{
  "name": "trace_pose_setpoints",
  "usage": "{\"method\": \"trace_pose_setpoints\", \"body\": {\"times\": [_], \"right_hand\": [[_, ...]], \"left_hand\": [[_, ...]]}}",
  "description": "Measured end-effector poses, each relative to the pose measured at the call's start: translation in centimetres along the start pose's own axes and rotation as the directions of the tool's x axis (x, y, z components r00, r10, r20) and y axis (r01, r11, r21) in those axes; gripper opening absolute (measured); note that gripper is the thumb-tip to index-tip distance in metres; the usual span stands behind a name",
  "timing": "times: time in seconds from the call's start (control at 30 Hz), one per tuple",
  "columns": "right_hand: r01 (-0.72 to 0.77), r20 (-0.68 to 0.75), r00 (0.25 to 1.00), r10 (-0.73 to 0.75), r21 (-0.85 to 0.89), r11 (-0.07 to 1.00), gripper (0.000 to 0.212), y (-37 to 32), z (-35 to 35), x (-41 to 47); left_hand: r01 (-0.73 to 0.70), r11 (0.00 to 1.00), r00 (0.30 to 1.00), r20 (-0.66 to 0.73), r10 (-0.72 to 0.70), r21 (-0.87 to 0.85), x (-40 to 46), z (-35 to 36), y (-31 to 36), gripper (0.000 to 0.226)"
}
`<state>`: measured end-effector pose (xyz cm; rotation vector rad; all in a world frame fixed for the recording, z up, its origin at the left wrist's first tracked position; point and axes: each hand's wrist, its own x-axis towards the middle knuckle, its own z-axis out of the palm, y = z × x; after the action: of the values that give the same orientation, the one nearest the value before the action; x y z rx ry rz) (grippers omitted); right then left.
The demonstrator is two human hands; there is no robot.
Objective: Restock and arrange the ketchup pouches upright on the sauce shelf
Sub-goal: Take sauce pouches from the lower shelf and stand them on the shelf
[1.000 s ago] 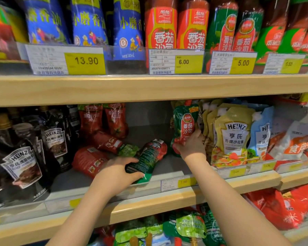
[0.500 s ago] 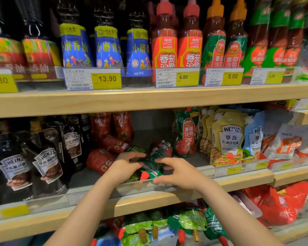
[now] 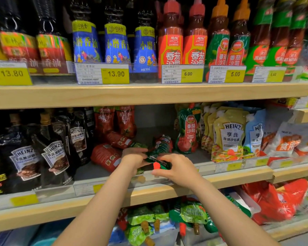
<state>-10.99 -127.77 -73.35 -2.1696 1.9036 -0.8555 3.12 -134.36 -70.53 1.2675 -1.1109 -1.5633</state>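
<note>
Upright ketchup pouch [image 3: 187, 129] right of toppled pouches [image 3: 106, 156]; mayonnaise pouches [image 3: 228, 137] further right.

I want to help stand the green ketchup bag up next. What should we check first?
1. Both hands hold it: left hand and right hand grip the green pouch: ok.
2. Pouch upright: lying sideways, red cap toward us: not ok.
3. Free space beside the standing green pouch: ok.
4. Red pouches on the left upright: several lie flat: not ok.
5. Cap tight: cannot tell.
</note>
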Motion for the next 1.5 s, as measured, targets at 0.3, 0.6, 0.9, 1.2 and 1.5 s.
{"method": "trace_pose_setpoints", "body": {"times": [0.3,0.6,0.9,1.2,1.5], "right_hand": [[0.083,-0.421,0.906,-0.034,0.100,0.991,0.011,0.5,-0.9,-0.7],[0.179,-0.441,0.897,0.023,0.411,0.894,0.008,-0.6,-5.9,-1.0],[-0.055,-0.193,0.907,0.374,0.825,0.562,0.035,-0.1,-4.9,2.2],[-0.016,-0.194,0.879,0.437,0.901,0.433,0.047,0.1,-4.3,2.9],[0.066,-0.175,0.916,0.360,0.953,0.296,0.022,-0.3,-3.7,3.6]], "left_hand": [[-0.204,0.976,0.971,0.143,0.192,0.076,-2.4,-0.4,0.1,0.028],[-0.732,0.490,0.670,0.371,0.643,0.473,-1.5,-0.3,-1.1,0.024],[-0.619,0.553,0.777,0.328,0.537,0.558,-1.3,1.5,-0.3,0.012],[-0.572,0.468,0.746,0.191,0.638,0.674,-1.7,2.3,-2.5,0.054],[-0.536,0.419,0.730,0.154,0.666,0.733,-2.2,2.3,-2.9,0.058]]}}
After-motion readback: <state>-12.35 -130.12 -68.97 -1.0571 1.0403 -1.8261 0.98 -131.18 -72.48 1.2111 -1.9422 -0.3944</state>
